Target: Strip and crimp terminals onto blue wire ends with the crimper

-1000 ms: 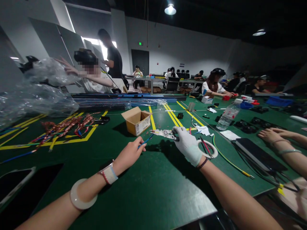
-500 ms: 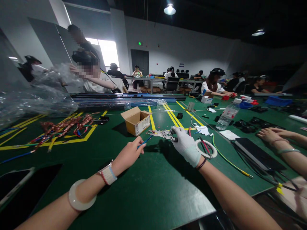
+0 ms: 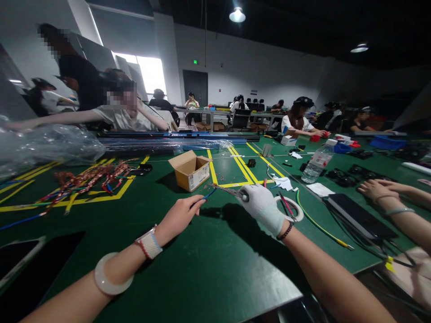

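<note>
My bare left hand (image 3: 183, 215) pinches a thin blue wire (image 3: 209, 194) over the green table (image 3: 202, 269). In a white glove, my right hand (image 3: 261, 204) is closed round a metal hand tool (image 3: 232, 191), whose tip points left and meets or nearly meets the wire's end. Just behind my left hand stands an open cardboard box (image 3: 191, 172), with small copper-coloured scraps beside it. A white tape roll (image 3: 298, 211) lies to the right of my gloved hand, with red and black pieces across it.
Stripped copper wires (image 3: 97, 177) lie at the left, below crumpled clear plastic (image 3: 60, 143). At the right are a water bottle (image 3: 318, 162), a green-yellow wire (image 3: 314, 224), a black device (image 3: 363, 217) and another person's hands (image 3: 375, 189). People sit beyond the table.
The tool has turned in my right hand and now shows edge-on. My left hand has shifted slightly to the right with the wire. Behind the table, a person has moved left and another has stretched out an arm.
</note>
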Demonstrator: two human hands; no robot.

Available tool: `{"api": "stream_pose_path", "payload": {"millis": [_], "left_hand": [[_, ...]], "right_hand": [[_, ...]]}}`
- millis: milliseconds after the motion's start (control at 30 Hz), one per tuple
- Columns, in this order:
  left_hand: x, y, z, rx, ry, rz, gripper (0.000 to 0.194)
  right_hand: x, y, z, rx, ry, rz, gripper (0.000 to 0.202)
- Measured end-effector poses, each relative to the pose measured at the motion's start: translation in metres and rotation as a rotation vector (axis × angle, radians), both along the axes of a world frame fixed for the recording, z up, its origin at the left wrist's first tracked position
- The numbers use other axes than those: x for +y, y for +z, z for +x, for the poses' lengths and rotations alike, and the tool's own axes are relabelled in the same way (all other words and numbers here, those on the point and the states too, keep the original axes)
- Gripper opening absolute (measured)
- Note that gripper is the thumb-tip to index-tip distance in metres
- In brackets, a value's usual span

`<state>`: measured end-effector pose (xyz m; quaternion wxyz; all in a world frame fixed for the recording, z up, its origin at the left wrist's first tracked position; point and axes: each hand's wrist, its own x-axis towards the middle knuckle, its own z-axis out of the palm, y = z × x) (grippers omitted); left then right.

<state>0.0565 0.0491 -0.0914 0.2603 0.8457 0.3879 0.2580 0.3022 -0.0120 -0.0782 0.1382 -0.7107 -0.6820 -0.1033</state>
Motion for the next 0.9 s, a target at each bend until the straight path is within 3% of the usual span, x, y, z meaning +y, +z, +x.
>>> {"api": "stream_pose_path", "payload": {"millis": [133, 233, 400, 567, 767, 900], "left_hand": [[0.001, 0.003, -0.002, -0.045, 0.001, 0.055, 0.04], [0.002, 0.003, -0.004, -0.077, -0.017, 0.058, 0.041], [0.006, -0.005, -0.006, -0.091, -0.05, 0.096, 0.04], [0.011, -0.011, -0.007, -0.107, -0.075, 0.138, 0.042], [0.012, -0.008, -0.007, -0.104, -0.078, 0.152, 0.04], [0.009, -0.001, -0.006, -0.078, -0.055, 0.165, 0.039]], "right_hand": [[-0.004, 0.004, -0.003, 0.179, 0.05, -0.146, 0.03], [-0.006, 0.003, -0.004, 0.415, 0.162, -0.325, 0.036], [-0.009, -0.002, -0.004, 0.927, 0.398, -0.671, 0.043], [-0.012, 0.001, -0.004, 1.151, 0.496, -0.863, 0.046], [-0.012, -0.001, -0.007, 1.228, 0.516, -0.911, 0.045], [-0.009, -0.003, -0.011, 1.104, 0.471, -0.746, 0.046]]}}
